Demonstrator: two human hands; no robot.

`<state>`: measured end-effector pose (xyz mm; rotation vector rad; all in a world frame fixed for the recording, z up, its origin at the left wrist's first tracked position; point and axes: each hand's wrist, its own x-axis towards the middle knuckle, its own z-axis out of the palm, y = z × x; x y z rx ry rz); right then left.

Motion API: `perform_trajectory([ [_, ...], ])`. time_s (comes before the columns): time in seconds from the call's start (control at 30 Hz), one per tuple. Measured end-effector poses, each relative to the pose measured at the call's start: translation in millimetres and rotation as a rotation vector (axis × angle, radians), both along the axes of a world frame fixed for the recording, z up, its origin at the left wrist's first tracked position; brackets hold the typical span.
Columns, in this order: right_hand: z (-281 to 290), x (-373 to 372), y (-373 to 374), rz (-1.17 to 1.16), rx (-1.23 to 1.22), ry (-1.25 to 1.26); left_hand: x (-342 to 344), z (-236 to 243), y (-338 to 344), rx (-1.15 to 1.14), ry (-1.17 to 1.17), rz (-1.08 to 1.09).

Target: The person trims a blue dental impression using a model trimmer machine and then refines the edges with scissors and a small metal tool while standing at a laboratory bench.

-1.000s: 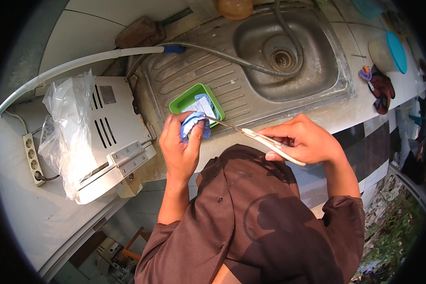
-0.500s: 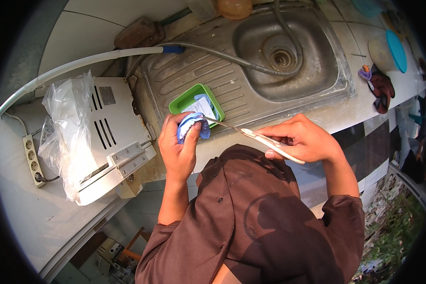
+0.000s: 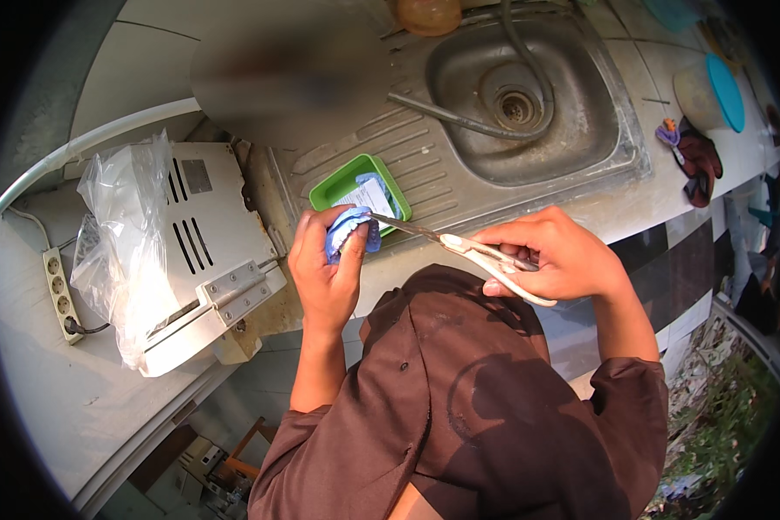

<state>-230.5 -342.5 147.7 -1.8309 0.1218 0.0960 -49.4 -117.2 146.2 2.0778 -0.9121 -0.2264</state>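
Item one: blue moulded piece (image 3: 355,232), arched, its inner side pale, held up between the two hands, in front of the near edge of the green tray (image 3: 341,184).
Item two: left hand (image 3: 321,260), pinching the blue moulded piece between thumb and fingers at its left and lower sides.
Item three: scissors (image 3: 452,243), metal blades, white handles, pointing left; tips at the right upper edge of the blue moulded piece. At this size the tips appear to meet that edge, though whether they bite into it cannot be told.
Item four: right hand (image 3: 568,256), well to the right of the piece, fingers and thumb curled around the scissors' handles.
Item five: white paper (image 3: 374,194), printed, inside the green tray, with further blue material (image 3: 393,201) beside it.
Surroundings: steel sink (image 3: 611,143) with grey hose (image 3: 468,127) beyond; at left, white appliance (image 3: 221,195), clear plastic bag (image 3: 126,225) draped over it.
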Motion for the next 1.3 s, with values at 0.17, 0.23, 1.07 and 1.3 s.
perform_trajectory([
  [0.17,3.1,0.3,-1.8,0.002,0.061,0.075,2.5,1.1,1.2,-0.012,-0.033,-0.023],
  [0.23,3.4,0.4,-3.2,0.012,0.029,0.060,3.6,2.1,1.9,-0.014,-0.025,-0.027],
  [1.07,2.4,-1.3,-9.1,0.039,0.018,-0.003,9.6,1.9,4.1,-0.105,0.051,-0.014],
  [1.3,0.7,-0.3,-7.6,0.031,-0.014,-0.025,6.7,4.4,0.6,-0.050,-0.057,-0.030],
])
